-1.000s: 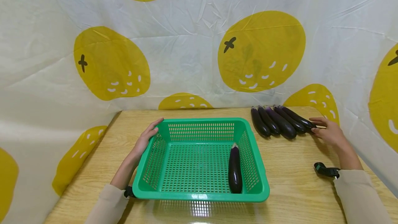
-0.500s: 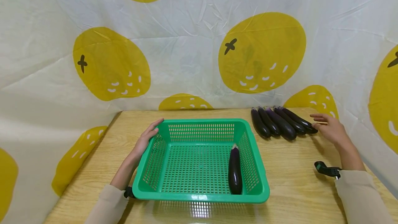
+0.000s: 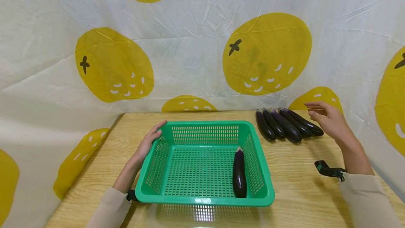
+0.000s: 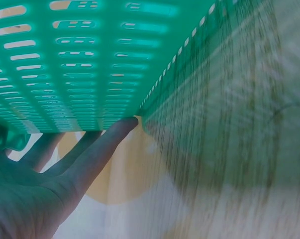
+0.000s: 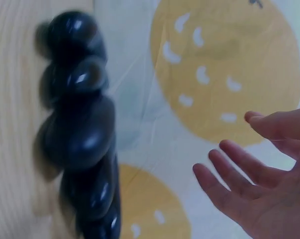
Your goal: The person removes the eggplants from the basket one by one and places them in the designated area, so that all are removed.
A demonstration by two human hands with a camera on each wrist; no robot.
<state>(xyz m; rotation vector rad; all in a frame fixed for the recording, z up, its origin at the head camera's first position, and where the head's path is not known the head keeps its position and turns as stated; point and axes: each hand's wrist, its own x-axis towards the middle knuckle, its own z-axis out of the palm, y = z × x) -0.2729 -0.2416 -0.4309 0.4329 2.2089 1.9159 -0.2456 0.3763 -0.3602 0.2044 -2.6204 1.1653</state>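
Observation:
My left hand (image 3: 147,143) lies against the left side of a green plastic basket (image 3: 202,201). The left wrist view shows straight fingers (image 4: 95,162) along the basket's slotted outer wall (image 4: 80,64). Inside the basket, by its right wall, lies one dark purple eggplant (image 3: 239,175). Several more eggplants (image 3: 286,126) lie side by side at the back right of the table. My right hand (image 3: 330,120) is raised just right of that row, fingers spread and holding nothing. In the right wrist view the hand (image 5: 261,184) is apart from the row of eggplants (image 5: 82,132).
A wooden table (image 3: 294,178) carries everything. Behind it and at both sides hangs a white cloth (image 3: 190,59) printed with yellow fruit. A small black camera mount (image 3: 329,170) juts from my right wrist.
My right hand has come away from the rightmost eggplant's end, rising and moving slightly left above the table. The left hand, basket and eggplants stay where they were.

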